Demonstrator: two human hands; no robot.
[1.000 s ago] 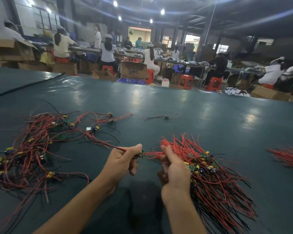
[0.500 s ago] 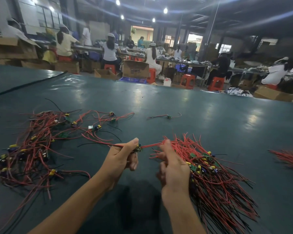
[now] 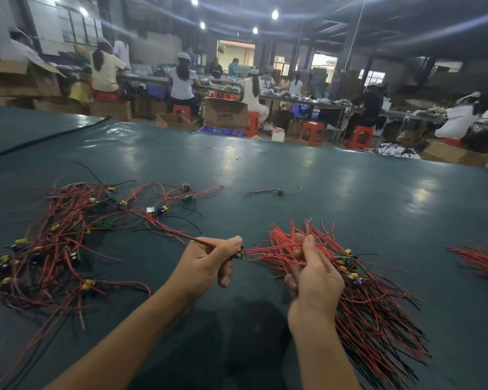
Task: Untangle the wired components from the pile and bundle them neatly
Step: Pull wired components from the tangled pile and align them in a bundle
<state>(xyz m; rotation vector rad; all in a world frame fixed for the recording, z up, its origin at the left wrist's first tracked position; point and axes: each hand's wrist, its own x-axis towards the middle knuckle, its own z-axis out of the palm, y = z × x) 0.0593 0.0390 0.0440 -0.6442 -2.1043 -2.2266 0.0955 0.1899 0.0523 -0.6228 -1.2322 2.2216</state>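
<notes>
A tangled pile [image 3: 59,243] of red and black wires with small yellow and green parts lies on the dark green table [image 3: 321,192] at the left. My left hand [image 3: 206,263] pinches one wired component [image 3: 238,256], whose red wire trails back toward the pile. Beside it, my right hand [image 3: 313,274] grips the aligned bundle [image 3: 378,302] of red and black wires, which fans out over the table to the lower right. The component's other red wires reach across to my right fingers.
A single loose wired component [image 3: 279,191] lies further back at centre. Another red wire bunch [image 3: 482,258] sits at the right edge. Beyond the table's far edge, people sit on red stools among cardboard boxes.
My left hand has lifted the pinched component slightly and drawn its wire out of the pile. My right fingers have shifted up onto the component's red wires at the bundle's top.
</notes>
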